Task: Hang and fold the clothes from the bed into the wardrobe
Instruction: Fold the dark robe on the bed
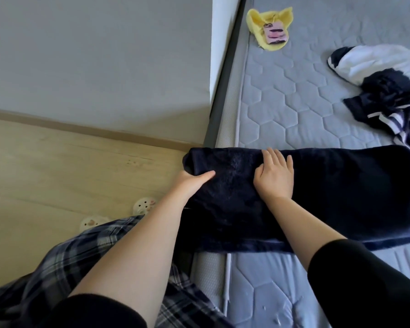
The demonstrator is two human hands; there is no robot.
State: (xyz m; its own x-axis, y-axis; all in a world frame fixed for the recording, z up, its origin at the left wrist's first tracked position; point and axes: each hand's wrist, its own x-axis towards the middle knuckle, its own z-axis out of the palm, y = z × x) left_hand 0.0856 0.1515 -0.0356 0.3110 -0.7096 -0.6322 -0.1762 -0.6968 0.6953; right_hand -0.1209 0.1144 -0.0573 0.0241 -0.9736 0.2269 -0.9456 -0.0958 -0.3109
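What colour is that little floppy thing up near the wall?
The small cloth item is yellow; the head view shows it.

Soft, even daylight is filling the room.
Wide-angle bending is curving the bed frame (225,74) and skirting; the dark garment (317,192) is losing its folds to blackness, and the near sleeves are blurring at the bottom edge.

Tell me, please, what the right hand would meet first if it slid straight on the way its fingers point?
The right hand lies flat on the dark navy garment, fingers pointing away from the person. It would cross the garment's far edge onto bare quilted mattress; the way beyond looks free.
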